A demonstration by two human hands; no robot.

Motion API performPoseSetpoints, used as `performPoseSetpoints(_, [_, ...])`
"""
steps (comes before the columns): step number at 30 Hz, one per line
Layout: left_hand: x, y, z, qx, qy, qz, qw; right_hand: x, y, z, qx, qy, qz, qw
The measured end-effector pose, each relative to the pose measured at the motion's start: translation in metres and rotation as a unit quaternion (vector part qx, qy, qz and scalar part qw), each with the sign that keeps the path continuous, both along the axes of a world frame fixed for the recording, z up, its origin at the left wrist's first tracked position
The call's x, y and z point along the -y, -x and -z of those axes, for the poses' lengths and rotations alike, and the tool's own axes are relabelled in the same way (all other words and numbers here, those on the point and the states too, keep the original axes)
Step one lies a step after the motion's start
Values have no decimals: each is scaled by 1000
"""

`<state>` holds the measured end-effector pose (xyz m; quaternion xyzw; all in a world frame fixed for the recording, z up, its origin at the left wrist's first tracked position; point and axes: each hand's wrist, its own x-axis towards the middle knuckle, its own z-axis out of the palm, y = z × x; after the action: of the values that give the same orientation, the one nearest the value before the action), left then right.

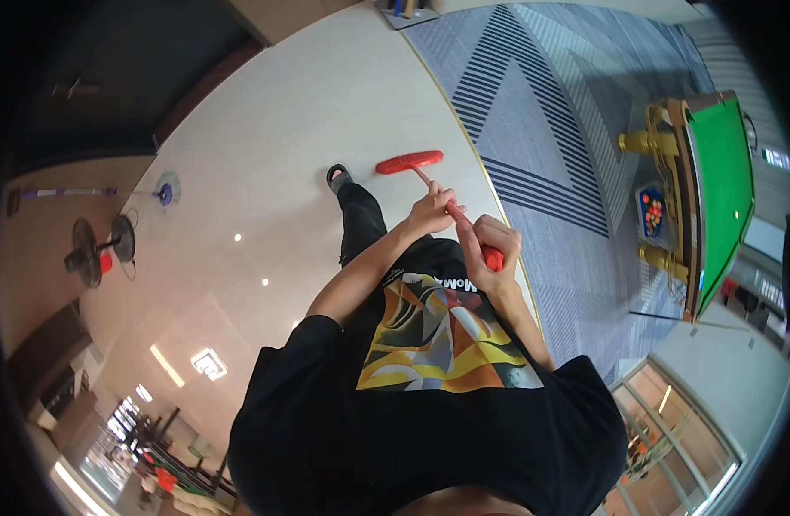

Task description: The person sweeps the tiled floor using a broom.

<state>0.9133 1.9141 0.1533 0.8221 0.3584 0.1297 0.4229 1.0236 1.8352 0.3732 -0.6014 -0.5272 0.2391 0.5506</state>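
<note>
A red broom (410,162) has its long narrow head on the pale glossy floor, a little ahead of my body. My left hand (432,212) is closed around the lower part of its handle. Higher up, near the red end of the handle, my right hand (491,244) grips it with the fingers wrapped round. The handle slants from the broom head back toward my shirt. One sandalled foot (337,177) stands on the floor to the left of the broom head.
A green pool table (723,189) stands on the patterned blue carpet (541,129) at right, with a tray of balls (651,212) beneath. Fans (85,252) and a mop (165,193) are at left. A rack (405,12) stands at the top.
</note>
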Motion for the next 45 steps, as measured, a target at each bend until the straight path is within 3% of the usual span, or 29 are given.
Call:
performPoseSetpoints(5, [0,40,-26,-34,-50,-23,998,-12,18,-12,35,-79,-145,986])
performPoseSetpoints(9, [-2,71,-94,-17,-71,-86,994,-27,49,-44,20,-146,-203,968])
performPoseSetpoints(11, [-3,87,-112,7,1,-113,994,-28,58,-51,25,-193,-271,943])
performPoseSetpoints(17, [-57,147,-119,-122,-116,-146,975,-47,107,-38,8,-182,-308,934])
performPoseSetpoints(21, [-97,203,-97,-147,-119,-167,968,-63,162,-10,-19,-137,-263,955])
performPoseSetpoints(25, [-168,281,-32,-111,-140,-201,963,-118,221,42,-105,-84,-252,958])
performPoseSetpoints(27, [-182,314,1,-165,-130,-210,955,-131,262,73,-139,-72,-225,962])
performPoseSetpoints(28, [-179,324,5,-206,-105,-195,953,-130,280,86,-119,-76,-231,963])
performPoseSetpoints(31, [-166,342,-3,-174,-76,-204,960,-121,305,86,-103,-60,-232,965])
performPoseSetpoints(36, [-145,311,-4,-82,-81,-290,950,-97,282,75,-113,-92,-181,973])
performPoseSetpoints(45, [-22,232,24,-85,-43,-237,967,14,222,81,-128,-4,-90,988])
